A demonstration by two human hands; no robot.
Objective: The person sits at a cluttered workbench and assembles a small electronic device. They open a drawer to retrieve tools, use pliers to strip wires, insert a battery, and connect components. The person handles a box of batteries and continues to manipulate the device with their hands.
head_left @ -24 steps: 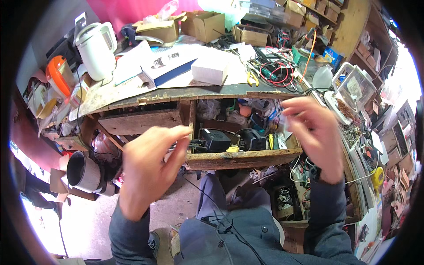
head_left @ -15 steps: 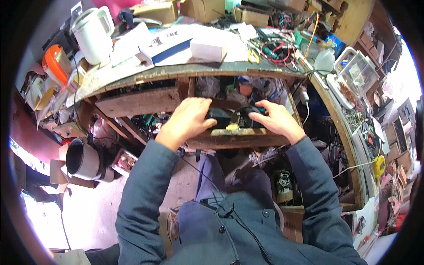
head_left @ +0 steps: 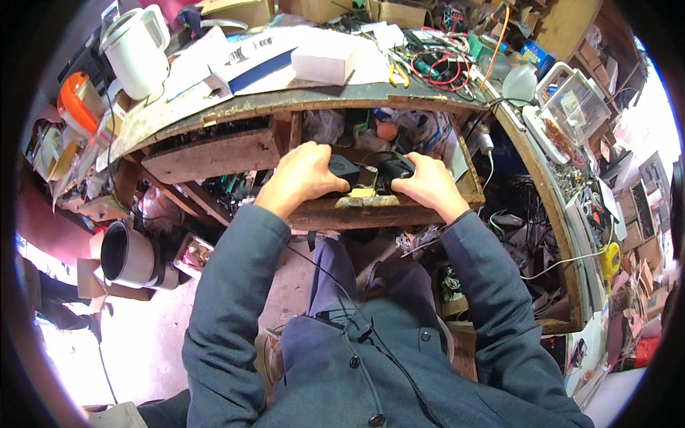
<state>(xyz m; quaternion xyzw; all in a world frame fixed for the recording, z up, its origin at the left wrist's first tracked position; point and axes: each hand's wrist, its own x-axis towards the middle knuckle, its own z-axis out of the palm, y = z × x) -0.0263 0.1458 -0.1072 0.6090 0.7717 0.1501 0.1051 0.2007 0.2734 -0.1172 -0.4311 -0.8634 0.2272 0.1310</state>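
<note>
Both of my hands are over an open wooden drawer (head_left: 385,214) full of mixed items. My left hand (head_left: 300,178) is closed round a black, box-shaped object (head_left: 344,170), its thumb along the near side. In my right hand (head_left: 432,184), thumb and fingers grip another black object (head_left: 394,168), rounded on top; its exact kind cannot be made out. A small gap separates the two black objects. Just below that gap, a pale yellow piece (head_left: 362,192) sits at the drawer's front edge. Clear plastic bags (head_left: 325,125) lie deeper in the drawer.
On the bench above are a white box (head_left: 322,64), yellow-handled pliers (head_left: 398,75), red test leads (head_left: 448,68) and a white kettle (head_left: 135,53). Another wooden drawer (head_left: 214,155) is at the left. A round pot (head_left: 128,253) stands on the floor; a yellow tape measure (head_left: 610,261) lies right.
My hands have come slightly closer together, and the black objects show more plainly between them. The whole view has shifted a little, moving the bench up and left.
</note>
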